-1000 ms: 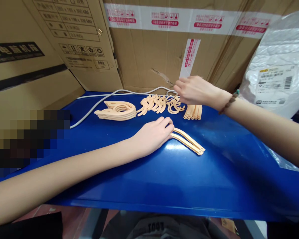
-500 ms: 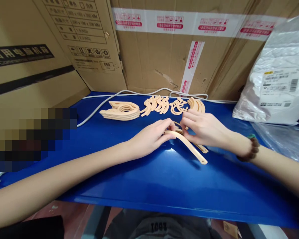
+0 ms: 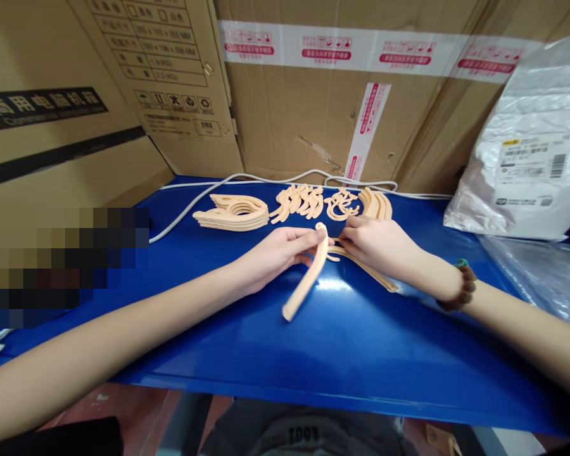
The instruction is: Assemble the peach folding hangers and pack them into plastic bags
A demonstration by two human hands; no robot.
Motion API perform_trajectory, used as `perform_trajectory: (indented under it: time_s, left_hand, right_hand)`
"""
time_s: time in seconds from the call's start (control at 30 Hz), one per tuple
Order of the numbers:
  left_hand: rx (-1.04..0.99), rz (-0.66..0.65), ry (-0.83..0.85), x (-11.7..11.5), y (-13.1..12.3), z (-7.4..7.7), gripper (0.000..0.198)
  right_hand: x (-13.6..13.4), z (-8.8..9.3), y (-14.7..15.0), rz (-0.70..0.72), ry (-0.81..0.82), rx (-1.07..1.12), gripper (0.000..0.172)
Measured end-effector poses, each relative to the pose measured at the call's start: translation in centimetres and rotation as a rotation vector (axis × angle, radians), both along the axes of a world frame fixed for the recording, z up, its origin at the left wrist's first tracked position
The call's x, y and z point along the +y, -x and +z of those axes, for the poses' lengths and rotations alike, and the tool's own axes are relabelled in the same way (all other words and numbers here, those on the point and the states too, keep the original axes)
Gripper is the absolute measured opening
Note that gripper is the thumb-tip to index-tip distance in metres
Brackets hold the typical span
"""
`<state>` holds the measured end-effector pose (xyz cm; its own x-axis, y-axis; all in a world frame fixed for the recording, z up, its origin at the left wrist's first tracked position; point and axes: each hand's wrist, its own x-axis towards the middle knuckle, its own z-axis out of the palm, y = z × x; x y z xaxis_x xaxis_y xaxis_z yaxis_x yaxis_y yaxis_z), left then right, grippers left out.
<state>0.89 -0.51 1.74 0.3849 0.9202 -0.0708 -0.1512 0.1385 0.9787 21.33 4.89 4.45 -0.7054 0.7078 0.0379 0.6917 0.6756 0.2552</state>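
A curved beige strip, seemingly plastic and rounded at its upper end, slants down toward me in my left hand. The thumb presses on it near the top, fingers behind. My right hand is closed just to the right, fingertips pinched low over the table. At those fingertips a thin beige end shows, but what they grip is mostly hidden. More curved beige strips lie on the table, partly beneath the right hand.
Along the back of the blue table sit stacked teardrop-shaped beige pieces, wavy pieces, small hooks and arched pieces. A white cable runs behind them. Cardboard boxes and a white plastic parcel border the table.
My left hand has swung the curved strip round, so its free end now points down and left instead of right. The right hand has shifted slightly left and down.
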Motion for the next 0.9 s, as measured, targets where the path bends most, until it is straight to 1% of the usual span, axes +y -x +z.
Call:
perform_trajectory:
  time_s: [0.07, 0.13, 0.2, 0.3, 0.37, 0.47, 0.5, 0.53, 0.63, 0.7, 0.8, 0.9]
  left_hand:
    - [0.014, 0.012, 0.027, -0.1, -0.1, 0.3, 0.036]
    - [0.088, 0.027, 0.004, -0.1, -0.1, 0.4, 0.036]
    - [0.219, 0.034, -0.088, 0.0, 0.1, 0.2, 0.036]
    - [0.470, 0.069, -0.302, 0.2, 0.4, -0.3, 0.035]
    - [0.636, 0.099, -0.412, 0.1, 0.6, -0.7, 0.035]
    - [0.832, 0.110, -0.503, -0.2, 0.5, -0.9, 0.034]
    - [0.882, 0.114, -0.529, -0.4, 0.5, -0.8, 0.033]
    - [0.932, 0.120, -0.561, -0.6, 0.4, -0.7, 0.032]
    - [1.067, 0.134, -0.658, -0.8, 0.3, -0.5, 0.032]
    - [1.134, 0.129, -0.685, -0.8, 0.3, -0.5, 0.035]
    - [1.211, 0.110, -0.684, -0.7, 0.2, -0.7, 0.038]
    - [1.241, 0.092, -0.710, -0.7, 0.2, -0.8, 0.039]
  right_hand:
    - [-0.2, 0.3, 0.2, -0.053, 0.036, 0.066, 0.017]
    - [-0.2, 0.5, 0.2, -0.104, 0.106, 0.190, 0.011]
    - [-0.2, 0.6, 0.0, -0.135, 0.191, 0.339, 0.011]
    - [0.1, 0.3, -0.2, -0.136, 0.345, 0.539, 0.017]
    - [0.2, -0.1, -0.1, -0.177, 0.535, 0.672, 0.015]
    - [0.3, -0.8, 0.2, -0.301, 0.898, 0.899, 0.012]
    - [0.3, -1.0, 0.3, -0.321, 0.982, 0.984, 0.013]
    - [0.2, -1.2, 0.4, -0.323, 1.029, 1.073, 0.014]
    - [0.1, -1.8, 0.5, -0.278, 1.030, 1.322, 0.016]
    - [0.0, -2.1, 0.5, -0.274, 1.025, 1.425, 0.016]
    - [0.0, -2.6, 0.5, -0.263, 1.065, 1.483, 0.018]
    - [0.0, -2.9, 0.3, -0.237, 1.093, 1.524, 0.023]
